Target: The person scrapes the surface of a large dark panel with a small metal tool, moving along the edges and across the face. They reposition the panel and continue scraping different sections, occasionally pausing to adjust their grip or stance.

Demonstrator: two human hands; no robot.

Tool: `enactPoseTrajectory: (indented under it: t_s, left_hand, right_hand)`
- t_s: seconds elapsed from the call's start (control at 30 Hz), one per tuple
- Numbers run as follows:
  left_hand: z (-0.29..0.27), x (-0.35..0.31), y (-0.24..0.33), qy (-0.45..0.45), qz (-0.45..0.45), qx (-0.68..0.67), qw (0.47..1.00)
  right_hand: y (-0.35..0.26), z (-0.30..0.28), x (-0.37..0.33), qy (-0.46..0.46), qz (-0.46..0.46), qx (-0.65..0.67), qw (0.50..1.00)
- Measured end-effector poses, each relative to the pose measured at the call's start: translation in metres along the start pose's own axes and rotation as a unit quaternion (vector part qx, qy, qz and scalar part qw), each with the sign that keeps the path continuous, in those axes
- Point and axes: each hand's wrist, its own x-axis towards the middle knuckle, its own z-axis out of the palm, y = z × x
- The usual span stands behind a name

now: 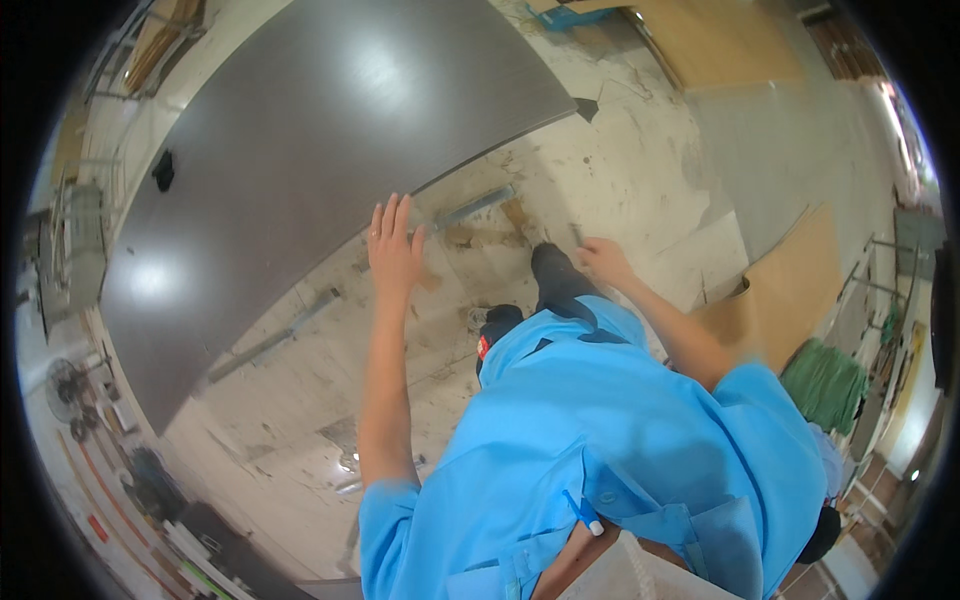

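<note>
A large dark grey-brown panel [330, 130] with a smooth, shiny face spreads across the upper left. My left hand [396, 250] is stretched out with straight fingers at the panel's near edge; its fingertips overlap the edge, and I cannot tell whether they press on it. My right hand [607, 262] is off to the right, away from the panel, with its fingers closed. From them sticks a small, thin dark piece [577, 235], too blurred to name. A small black object [163, 170] lies on the panel's far left part.
Metal bars [475, 207] show below the panel's near edge, over a stained pale floor [640, 160]. Brown sheets [800, 270] curl up at the right beside a green cloth bundle [825, 385]. Another brown board [720, 40] lies at the top right. A fan [65, 388] stands far left.
</note>
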Motion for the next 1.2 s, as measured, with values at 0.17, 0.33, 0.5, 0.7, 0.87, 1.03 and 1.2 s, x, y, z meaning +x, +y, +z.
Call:
enactPoseTrajectory:
  t_s: [0.17, 0.33, 0.5, 0.7, 0.87, 1.03, 1.2]
  left_hand:
    - [0.046, 0.109, 0.008, -0.097, 0.114, 0.135, 0.979]
    - [0.089, 0.17, 0.051, -0.154, 0.177, 0.144, 0.961]
    - [0.128, 0.217, 0.131, -0.176, 0.2, 0.108, 0.958]
    - [0.172, 0.269, 0.197, -0.131, 0.214, 0.033, 0.967]
    - [0.189, 0.306, 0.2, -0.187, 0.149, -0.035, 0.97]
    - [0.197, 0.362, 0.177, -0.104, 0.104, 0.019, 0.989]
    - [0.197, 0.449, 0.145, -0.014, 0.005, 0.036, 0.999]
  right_hand:
    - [0.096, -0.022, -0.008, 0.14, 0.225, 0.167, 0.95]
    - [0.158, -0.073, 0.027, 0.144, 0.304, 0.221, 0.916]
    - [0.159, -0.175, 0.141, 0.158, 0.231, 0.188, 0.941]
    - [0.069, -0.286, 0.289, 0.22, 0.107, 0.122, 0.962]
    - [-0.018, -0.292, 0.326, 0.223, 0.018, 0.234, 0.946]
    - [-0.061, -0.238, 0.338, 0.13, 0.005, 0.207, 0.97]
    - [-0.101, -0.224, 0.435, 0.077, -0.084, 0.167, 0.979]
